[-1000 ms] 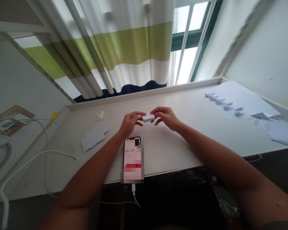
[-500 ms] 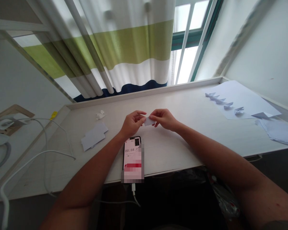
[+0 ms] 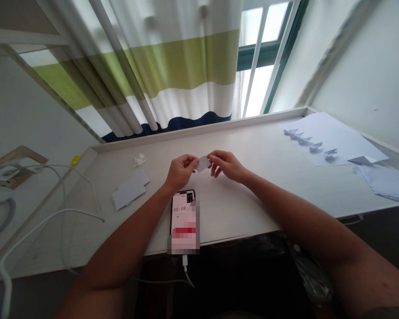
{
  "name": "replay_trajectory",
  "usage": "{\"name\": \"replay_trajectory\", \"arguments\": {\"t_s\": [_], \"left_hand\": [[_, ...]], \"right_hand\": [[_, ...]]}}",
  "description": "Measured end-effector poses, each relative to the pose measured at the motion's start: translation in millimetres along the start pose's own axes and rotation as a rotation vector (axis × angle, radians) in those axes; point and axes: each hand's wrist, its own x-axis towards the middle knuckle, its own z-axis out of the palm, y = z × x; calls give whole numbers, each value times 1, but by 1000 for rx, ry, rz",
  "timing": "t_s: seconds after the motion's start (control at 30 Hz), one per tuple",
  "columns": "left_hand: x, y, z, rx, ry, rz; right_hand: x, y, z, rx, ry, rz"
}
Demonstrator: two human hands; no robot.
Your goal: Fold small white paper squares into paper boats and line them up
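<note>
A small folded piece of white paper point(image 3: 203, 164) is held up over the desk, pinched at its left side between the thumb and fingers of my left hand point(image 3: 182, 170). My right hand point(image 3: 226, 165) is just to the right of it, fingers loosely curled and apart. Its thumb and index fingertips are close by the paper's right corner; whether they touch it I cannot tell. Below my left hand lies a phone point(image 3: 182, 217) with a running timer on its screen, partly blurred out.
Several folded paper boats point(image 3: 315, 147) stand in a row on a white sheet point(image 3: 339, 133) at the right. A paper stack point(image 3: 385, 184) lies near it. Paper pieces point(image 3: 131, 190) and a crumpled scrap point(image 3: 139, 160) are at the left, beside white cables point(image 3: 53, 212).
The folded paper has turned and now sits tilted in my left hand's pinch. My right hand's fingers have loosened from it and spread a little.
</note>
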Motion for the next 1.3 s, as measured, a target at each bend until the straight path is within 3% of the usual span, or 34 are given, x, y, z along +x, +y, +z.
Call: {"name": "replay_trajectory", "arguments": {"t_s": [0.67,1.03,1.3], "left_hand": [[0,5,-2,-31,-77,-127],[2,-1,-2,-59,-62,-104],[2,-1,-3,-65,-65,-83]], "right_hand": [[0,0,-3,-67,64,-65],[-5,0,-2,-376,78,-210],[-4,0,-2,-383,76,-246]]}}
